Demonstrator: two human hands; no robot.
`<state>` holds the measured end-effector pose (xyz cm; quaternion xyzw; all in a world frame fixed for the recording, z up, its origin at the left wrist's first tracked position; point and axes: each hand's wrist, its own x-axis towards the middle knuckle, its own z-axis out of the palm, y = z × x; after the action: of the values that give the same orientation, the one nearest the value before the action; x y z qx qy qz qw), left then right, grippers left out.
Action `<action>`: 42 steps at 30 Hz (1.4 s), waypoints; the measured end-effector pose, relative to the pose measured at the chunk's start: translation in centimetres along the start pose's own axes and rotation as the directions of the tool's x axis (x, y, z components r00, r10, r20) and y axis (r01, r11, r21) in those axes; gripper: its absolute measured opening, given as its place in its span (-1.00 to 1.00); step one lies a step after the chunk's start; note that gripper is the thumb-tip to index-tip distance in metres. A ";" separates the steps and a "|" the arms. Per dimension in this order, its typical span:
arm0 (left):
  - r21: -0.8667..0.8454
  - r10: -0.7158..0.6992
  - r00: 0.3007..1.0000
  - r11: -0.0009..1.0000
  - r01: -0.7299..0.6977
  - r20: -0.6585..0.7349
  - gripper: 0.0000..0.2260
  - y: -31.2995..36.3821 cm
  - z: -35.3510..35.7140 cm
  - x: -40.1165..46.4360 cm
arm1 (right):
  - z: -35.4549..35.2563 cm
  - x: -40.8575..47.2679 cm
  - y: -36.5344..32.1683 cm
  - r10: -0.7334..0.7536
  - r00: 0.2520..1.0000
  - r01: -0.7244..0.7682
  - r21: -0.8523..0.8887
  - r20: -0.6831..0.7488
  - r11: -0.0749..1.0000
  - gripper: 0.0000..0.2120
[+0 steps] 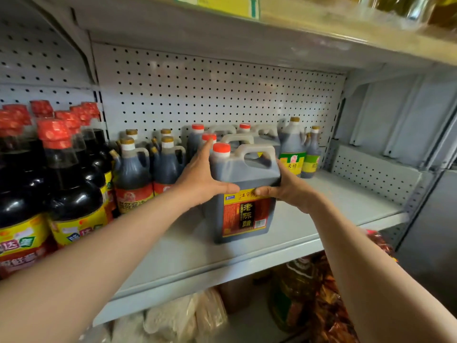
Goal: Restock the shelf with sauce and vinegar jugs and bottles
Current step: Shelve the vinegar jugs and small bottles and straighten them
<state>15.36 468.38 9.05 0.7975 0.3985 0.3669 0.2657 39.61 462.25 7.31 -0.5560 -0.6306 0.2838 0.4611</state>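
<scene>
Item: vinegar jug [243,194], dark liquid, orange-red cap, moulded handle on top, red-and-yellow label facing the person. Position: upright on the shelf [333,209], near its front edge, directly ahead of both arms; long axis vertical. Behind it, a row of like jugs [237,138] with the same caps, close to touching. Left of these, handled sauce bottles [133,174]; further left, tall red-capped bottles [71,184]; right rear, two green-labelled bottles [293,152]. Hands: left hand [205,179] flat against the jug's left side, thumb across the front; right hand [286,191] wrapped at the right shoulder, thumb on the front. Both clamp the jug between them, equally near. Judgement: the jug likely needs a straight push backward toward its row; bare shelf lies open to the right.
</scene>
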 end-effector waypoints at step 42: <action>0.230 -0.135 0.988 0.962 0.148 -0.068 -0.01 0.5 1.1 3.1 | 1.1 3.9 5.3 0.146 0.979 -0.153 -0.044 -0.140 0.987 -0.50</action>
<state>17.73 470.53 9.90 0.7829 0.5016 0.3180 0.1850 41.11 467.31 3.23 -0.6323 -0.5615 0.2618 0.4651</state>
